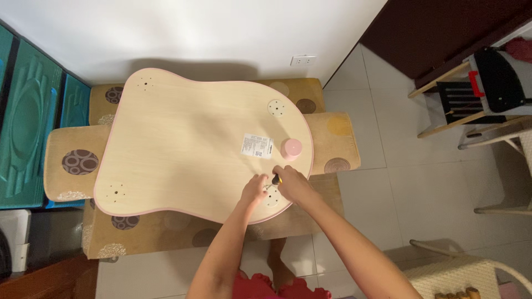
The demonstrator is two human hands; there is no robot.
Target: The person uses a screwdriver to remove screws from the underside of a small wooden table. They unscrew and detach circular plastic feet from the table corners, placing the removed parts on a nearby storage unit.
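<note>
Head view looks straight down on a pale wooden tabletop (188, 149) with a pink edge, lying face down across brown cushioned seats (72, 163) patterned with circles. Both hands work at its near right corner. The right hand (293, 184) is closed around a small screwdriver (275, 179) with a black and yellow handle, its tip pointing down at a round mounting plate (271, 198) on the wood. The left hand (254, 190) sits just beside it, fingers curled and touching the wood by the same plate; whether it pinches anything is too small to tell. Just beyond the hands stands a short pink cylinder (291, 149), upright on the tabletop, and to its left lies a white paper label (256, 146). Another round mounting plate (276, 108) shows at the far right part of the board, while the far left and near left corners carry only clusters of small drilled holes (116, 192). Teal drawers (25, 116) line the left wall. Off to the right, on the white tiled floor (421, 188), stands a chair with a black seat (487, 88), and a woven cream chair (454, 274) sits near the right foreground.
</note>
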